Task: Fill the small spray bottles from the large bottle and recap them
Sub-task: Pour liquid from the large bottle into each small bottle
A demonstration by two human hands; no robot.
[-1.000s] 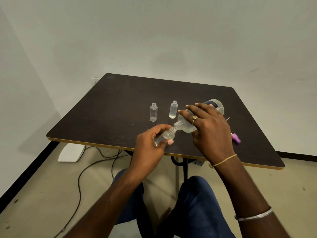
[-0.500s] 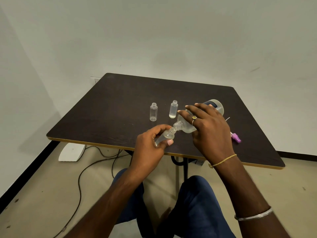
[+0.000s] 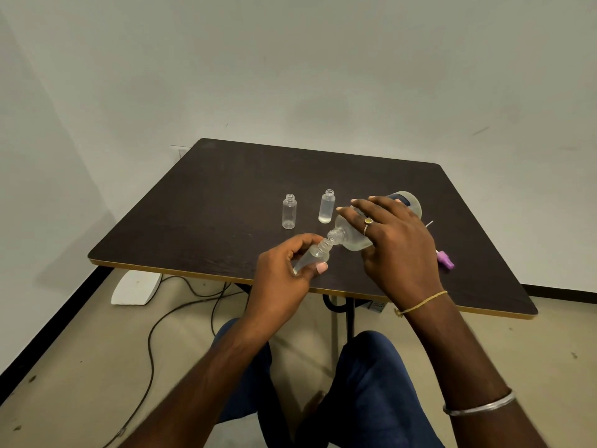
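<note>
Grips a tilted small bottle [image 3: 310, 259] in the left hand [image 3: 284, 273], fingers and thumb curled round it, over the table [image 3: 210, 205] near its front edge. Holds the large bottle [image 3: 353, 236] tipped sideways under the curled right hand [image 3: 395, 244], mouth touching the small bottle's mouth. Has an open spare bottle [image 3: 289, 211] and a second spare bottle [image 3: 326, 206] upright just behind, purple cap [image 3: 445, 260] beside the right wrist

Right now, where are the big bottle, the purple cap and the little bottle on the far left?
big bottle [image 3: 352, 240], head view, clear shoulder by its neck.
purple cap [image 3: 446, 260], head view, its purple body.
left little bottle [image 3: 288, 213], head view, middle of its side.
</note>
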